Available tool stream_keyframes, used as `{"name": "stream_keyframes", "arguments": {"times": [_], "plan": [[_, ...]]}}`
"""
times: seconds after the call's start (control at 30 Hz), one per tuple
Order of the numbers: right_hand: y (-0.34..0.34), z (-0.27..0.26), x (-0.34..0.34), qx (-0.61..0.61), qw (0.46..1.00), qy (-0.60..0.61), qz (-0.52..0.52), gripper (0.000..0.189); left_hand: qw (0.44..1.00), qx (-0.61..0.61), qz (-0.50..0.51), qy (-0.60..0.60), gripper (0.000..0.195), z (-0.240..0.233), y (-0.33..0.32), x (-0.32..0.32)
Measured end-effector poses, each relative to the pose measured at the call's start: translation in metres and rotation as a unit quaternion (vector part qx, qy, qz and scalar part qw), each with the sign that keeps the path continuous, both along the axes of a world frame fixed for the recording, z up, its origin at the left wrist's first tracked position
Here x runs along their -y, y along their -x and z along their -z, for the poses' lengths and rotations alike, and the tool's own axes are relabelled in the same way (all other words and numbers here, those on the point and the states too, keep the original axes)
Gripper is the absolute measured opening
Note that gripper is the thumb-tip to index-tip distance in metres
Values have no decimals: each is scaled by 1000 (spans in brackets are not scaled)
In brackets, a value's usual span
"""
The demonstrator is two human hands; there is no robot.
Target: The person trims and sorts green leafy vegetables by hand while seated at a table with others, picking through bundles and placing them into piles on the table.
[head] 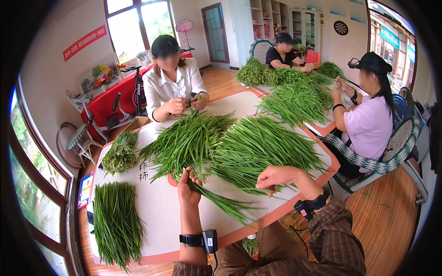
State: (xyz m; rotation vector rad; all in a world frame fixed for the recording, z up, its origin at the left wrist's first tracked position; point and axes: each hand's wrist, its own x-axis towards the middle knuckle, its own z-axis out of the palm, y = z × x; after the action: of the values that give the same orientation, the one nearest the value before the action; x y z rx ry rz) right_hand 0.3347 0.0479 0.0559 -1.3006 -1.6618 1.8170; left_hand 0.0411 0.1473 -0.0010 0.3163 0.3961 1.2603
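My left hand grips a small bunch of garlic chives by the stem end, leaves trailing right over the table's near edge. My right hand hovers to the right, thumb and fingers drawn together. A thin leaf runs toward its fingertips, but whether they pinch it is unclear. Just beyond lies a large heap of chives, with a second loose heap to its left. A neat pile of chives rests at the table's left edge, and behind it stands a bundle with its cut ends facing me.
The white table has an orange border and carries handwritten characters. Across it, a person in white handles greens. Two more people, one in pink and one in black, sit by a farther table heaped with greens.
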Motion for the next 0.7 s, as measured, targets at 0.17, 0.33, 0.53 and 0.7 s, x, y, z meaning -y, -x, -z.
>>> {"name": "stream_keyframes", "arguments": {"times": [0.17,0.33,0.53,0.7], "plan": [[-4,4,-8,144,954,-221,145,25,998,-29,44,37,15,-2,-3,1],[30,21,-49,297,785,-512,184,15,995,-71,45,45,15,-5,-8,6],[61,46,-83,486,678,-540,113,17,993,-86,76,18,20,-8,-19,12],[52,38,-84,339,793,-478,167,19,993,-89,79,10,22,-9,-16,15]]}}
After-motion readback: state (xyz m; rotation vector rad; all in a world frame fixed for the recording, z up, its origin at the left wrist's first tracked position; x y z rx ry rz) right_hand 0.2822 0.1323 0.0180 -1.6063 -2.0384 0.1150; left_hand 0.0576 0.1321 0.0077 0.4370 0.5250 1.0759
